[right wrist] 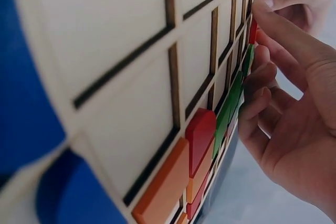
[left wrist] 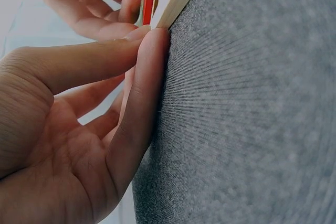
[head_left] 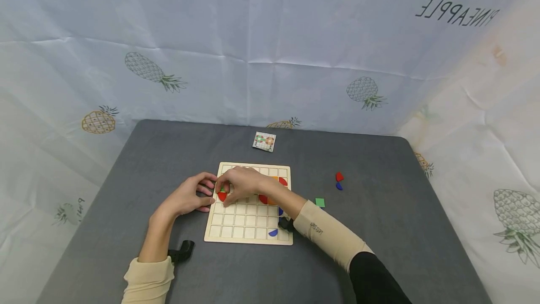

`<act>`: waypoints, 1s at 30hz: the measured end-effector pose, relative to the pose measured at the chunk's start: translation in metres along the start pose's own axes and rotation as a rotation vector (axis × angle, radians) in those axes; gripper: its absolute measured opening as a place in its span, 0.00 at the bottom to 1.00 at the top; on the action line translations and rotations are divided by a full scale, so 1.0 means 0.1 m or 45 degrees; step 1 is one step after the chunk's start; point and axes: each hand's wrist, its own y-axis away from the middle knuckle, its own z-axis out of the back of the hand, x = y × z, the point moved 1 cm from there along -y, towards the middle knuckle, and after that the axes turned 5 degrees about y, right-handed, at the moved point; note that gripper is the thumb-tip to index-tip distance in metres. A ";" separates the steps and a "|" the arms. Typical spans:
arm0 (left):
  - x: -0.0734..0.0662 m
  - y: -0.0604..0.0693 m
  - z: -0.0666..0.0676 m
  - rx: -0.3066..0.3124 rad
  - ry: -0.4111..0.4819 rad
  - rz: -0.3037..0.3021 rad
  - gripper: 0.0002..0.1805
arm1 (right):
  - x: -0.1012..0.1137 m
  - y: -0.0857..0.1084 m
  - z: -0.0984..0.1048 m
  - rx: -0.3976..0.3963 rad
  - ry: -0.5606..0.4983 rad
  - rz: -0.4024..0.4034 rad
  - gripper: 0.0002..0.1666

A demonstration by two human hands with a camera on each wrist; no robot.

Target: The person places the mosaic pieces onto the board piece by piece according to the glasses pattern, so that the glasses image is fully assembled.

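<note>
A pale wooden grid board (head_left: 239, 220) lies on the grey table with several coloured tiles in its squares. At its left edge my left hand (head_left: 185, 196) pinches the rim with thumb and fingertips, seen close in the left wrist view. My right hand (head_left: 244, 183) reaches across the board, its thumb and fingers bent about a red tile (head_left: 222, 196) near that edge. Green tiles (right wrist: 229, 106) lie in a row beside it, partly hidden by the right hand. Orange (right wrist: 163, 182) and red tiles (right wrist: 201, 129) show nearer the right wrist camera.
A small printed pattern card (head_left: 264, 141) lies behind the board. To the right sit a loose red piece (head_left: 339, 177), a blue piece (head_left: 339, 186) and a green square (head_left: 320, 202). A blue half-round (head_left: 273, 232) is in the front row. Pineapple-print curtains surround the table.
</note>
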 end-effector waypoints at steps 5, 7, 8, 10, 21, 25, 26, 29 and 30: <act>0.00 0.01 0.00 0.003 0.013 0.003 0.32 | 0.01 -0.01 0.01 0.021 -0.041 0.031 0.15; 0.00 0.01 0.00 0.005 0.016 0.002 0.32 | 0.01 -0.01 0.01 0.029 -0.054 0.037 0.15; 0.00 0.01 0.00 0.006 0.016 0.002 0.32 | 0.01 -0.01 0.01 0.032 -0.054 0.035 0.14; 0.00 0.01 0.00 0.006 0.015 0.002 0.32 | 0.01 -0.01 0.01 0.032 -0.047 0.029 0.14; 0.00 0.00 0.00 0.004 0.018 0.010 0.32 | 0.01 -0.01 0.01 0.022 -0.026 0.002 0.14; 0.01 0.00 0.00 0.008 0.014 0.007 0.32 | -0.01 0.00 0.01 0.025 -0.037 0.009 0.15; 0.01 0.00 0.00 0.009 0.013 0.007 0.32 | -0.01 0.00 0.01 0.022 -0.039 0.011 0.15; 0.01 0.00 0.00 0.013 0.010 0.007 0.32 | -0.02 0.00 0.01 0.015 -0.039 0.018 0.15; 0.00 -0.01 0.01 0.014 0.011 0.006 0.32 | -0.03 0.00 0.01 0.012 -0.039 0.019 0.15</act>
